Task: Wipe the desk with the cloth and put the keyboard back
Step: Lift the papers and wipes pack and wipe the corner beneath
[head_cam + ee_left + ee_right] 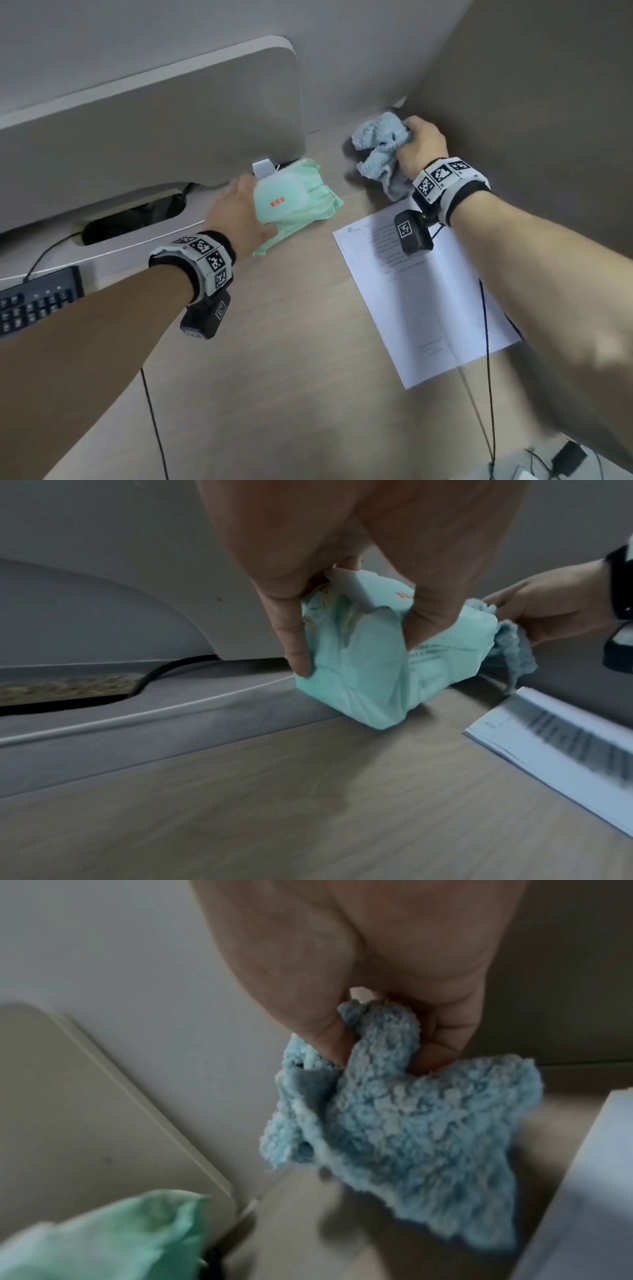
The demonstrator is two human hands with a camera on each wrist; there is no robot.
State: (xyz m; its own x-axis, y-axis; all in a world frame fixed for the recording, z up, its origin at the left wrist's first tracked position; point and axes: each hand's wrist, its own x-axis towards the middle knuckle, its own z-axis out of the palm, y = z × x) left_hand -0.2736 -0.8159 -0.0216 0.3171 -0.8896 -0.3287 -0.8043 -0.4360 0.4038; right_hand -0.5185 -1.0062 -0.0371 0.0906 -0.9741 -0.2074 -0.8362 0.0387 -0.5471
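Note:
My right hand (419, 145) grips a fluffy light-blue cloth (380, 147) at the far right corner of the wooden desk (291, 342); the cloth (404, 1118) hangs bunched from the fingers (329, 1039), just above the surface. My left hand (239, 212) holds a pale green pack of wipes (294, 202) by its near end; thumb and fingers (294, 639) pinch the pack (369, 664), which is tilted with one corner near the desk. The black keyboard (34, 305) lies at the far left edge, partly out of view.
A grey monitor back (154, 120) stands behind the left hand, over a grey base with a cable slot (133, 219). A printed paper sheet (421, 294) lies on the desk's right part. Beige partition walls (531, 85) close the corner. Thin black cables (488, 377) hang from the wrists.

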